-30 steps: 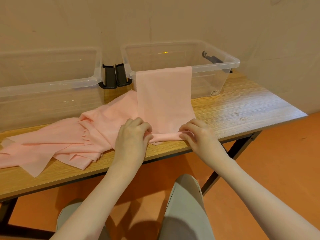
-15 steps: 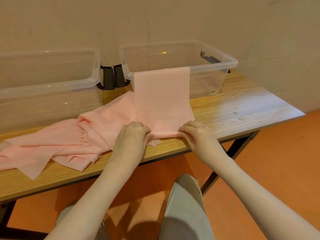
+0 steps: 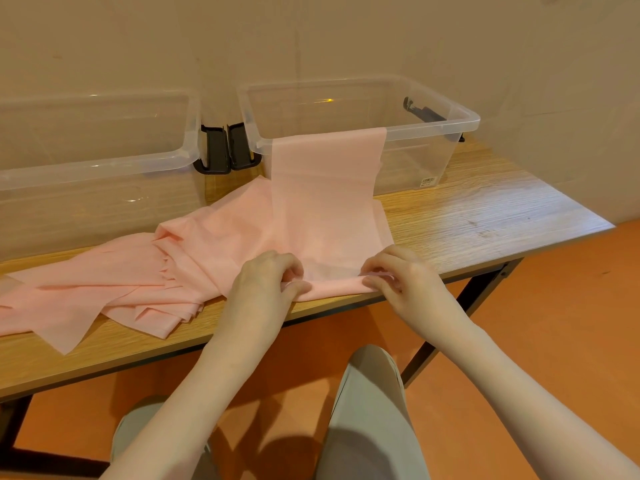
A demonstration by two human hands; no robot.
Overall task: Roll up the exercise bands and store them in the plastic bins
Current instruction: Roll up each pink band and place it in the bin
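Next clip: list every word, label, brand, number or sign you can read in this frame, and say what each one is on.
Nothing can be read.
Small white sticker low on the front wall of the right bin: dark printed marks, too small and blurred to read.
Left bin, pink bands, table, wall: no text visible.

left hand (image 3: 265, 282), right hand (image 3: 401, 276), fingers curled, pinching
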